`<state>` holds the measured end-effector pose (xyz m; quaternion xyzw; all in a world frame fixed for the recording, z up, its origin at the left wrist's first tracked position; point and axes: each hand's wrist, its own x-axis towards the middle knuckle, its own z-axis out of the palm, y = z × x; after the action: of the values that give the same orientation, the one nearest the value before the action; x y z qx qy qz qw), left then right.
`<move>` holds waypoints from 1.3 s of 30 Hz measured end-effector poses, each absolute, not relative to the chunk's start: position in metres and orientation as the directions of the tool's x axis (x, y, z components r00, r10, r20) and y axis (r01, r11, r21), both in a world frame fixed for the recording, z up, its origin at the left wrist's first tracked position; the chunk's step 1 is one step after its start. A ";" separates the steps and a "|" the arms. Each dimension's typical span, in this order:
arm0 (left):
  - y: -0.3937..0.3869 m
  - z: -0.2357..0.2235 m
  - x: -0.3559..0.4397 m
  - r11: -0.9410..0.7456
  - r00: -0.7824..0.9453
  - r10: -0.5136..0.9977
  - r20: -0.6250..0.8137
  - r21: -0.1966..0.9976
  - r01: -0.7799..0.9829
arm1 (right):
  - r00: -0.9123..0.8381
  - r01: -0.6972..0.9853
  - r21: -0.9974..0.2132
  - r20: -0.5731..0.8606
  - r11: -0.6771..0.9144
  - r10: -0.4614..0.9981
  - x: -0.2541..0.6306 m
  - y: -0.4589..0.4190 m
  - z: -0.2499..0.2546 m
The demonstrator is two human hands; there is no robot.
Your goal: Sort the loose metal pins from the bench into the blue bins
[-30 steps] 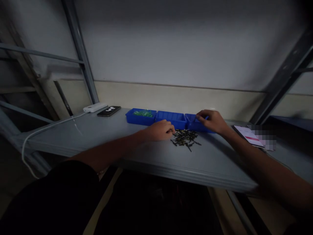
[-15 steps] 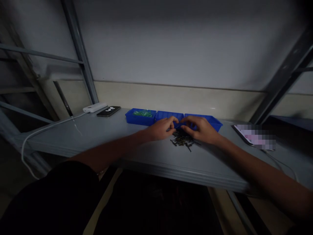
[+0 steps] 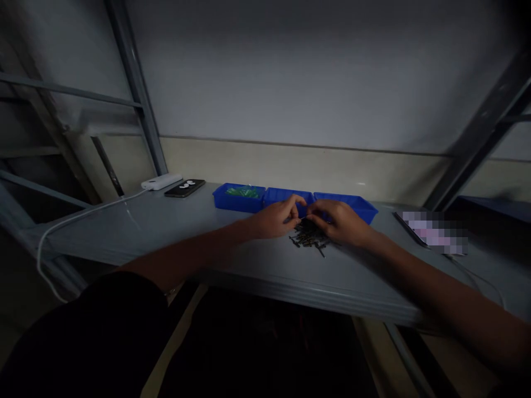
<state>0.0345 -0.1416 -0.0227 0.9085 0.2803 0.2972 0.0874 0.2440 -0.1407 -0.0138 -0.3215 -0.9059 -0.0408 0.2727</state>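
My left hand (image 3: 279,218) hovers at the left side of a pile of small, thin, dark and brassy pin-like parts (image 3: 307,237) on the grey shelf (image 3: 257,265). Its thumb and forefinger are closed together, with a small pale bit showing near the tips. Facing it over the pile is my right hand (image 3: 340,221), also in a pinch, its fingertips almost meeting those of the left. What the fingers hold is too small to make out. Just behind the hands stand a middle blue bin (image 3: 286,194) and a right blue bin (image 3: 360,209), both partly covered.
A left blue bin (image 3: 236,204) holds green translucent pieces (image 3: 244,192). Farther left lie a dark phone (image 3: 176,191) with white earbuds (image 3: 187,184) on it and a white power bank (image 3: 161,182) with a cable. Another phone (image 3: 431,232) lies at right. Metal posts (image 3: 136,83) flank the shelf.
My right hand has come from the right bin down and left to the pile, meeting my left hand. Over the last half second both hands stay nearly in place, fingertips drawing closer.
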 end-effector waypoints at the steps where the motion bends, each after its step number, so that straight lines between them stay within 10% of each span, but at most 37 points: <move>1: -0.141 -0.023 0.034 -0.816 0.643 0.577 0.503 0.328 0.476 | -0.619 0.617 -0.121 0.535 0.778 0.575 0.244 -0.140 -0.014; 39: -0.137 -0.023 0.034 -0.798 0.535 0.567 0.626 0.258 0.544 | -0.550 0.630 -0.160 0.599 0.760 0.581 0.241 -0.144 -0.012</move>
<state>0.0337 -0.1367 -0.0229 0.8758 0.3173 0.3633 0.0157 0.2408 -0.1442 -0.0121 -0.3442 -0.8797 -0.0369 0.3261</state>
